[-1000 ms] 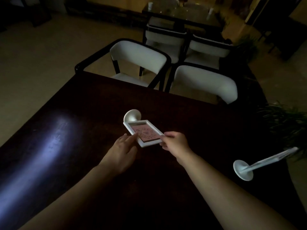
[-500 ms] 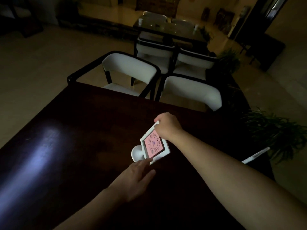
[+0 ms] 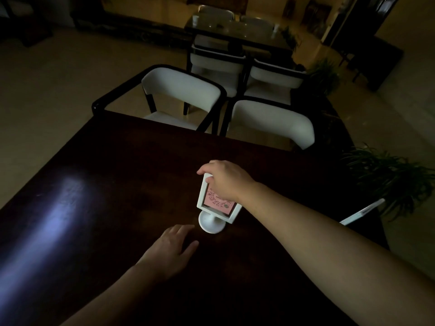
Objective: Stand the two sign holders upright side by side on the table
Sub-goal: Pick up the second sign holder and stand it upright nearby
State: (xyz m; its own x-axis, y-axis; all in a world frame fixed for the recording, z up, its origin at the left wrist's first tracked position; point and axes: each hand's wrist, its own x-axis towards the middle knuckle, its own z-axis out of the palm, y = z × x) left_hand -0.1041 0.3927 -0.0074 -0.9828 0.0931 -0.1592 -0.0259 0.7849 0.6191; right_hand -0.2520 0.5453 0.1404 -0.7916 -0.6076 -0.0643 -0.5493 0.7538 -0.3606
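Note:
A white sign holder [image 3: 217,204] with a pink printed card stands on its round base on the dark wooden table [image 3: 117,175], near the middle. My right hand [image 3: 226,178] grips the top of its frame from above. Just in front of the base, my left hand [image 3: 170,249] hovers low over the table with fingers apart and nothing in it. The second white sign holder [image 3: 362,211] lies tipped over at the table's right edge, and my right forearm hides its base.
Two white-backed chairs [image 3: 183,90] stand along the far edge of the table, with more chairs and a glass table [image 3: 235,29] behind. A potted plant [image 3: 386,177] sits off the right edge. A bright reflection lies on the table's left part.
My right hand has turned the sign holder from lying flat to standing on its base. My left hand has let go of the frame and drawn back toward me.

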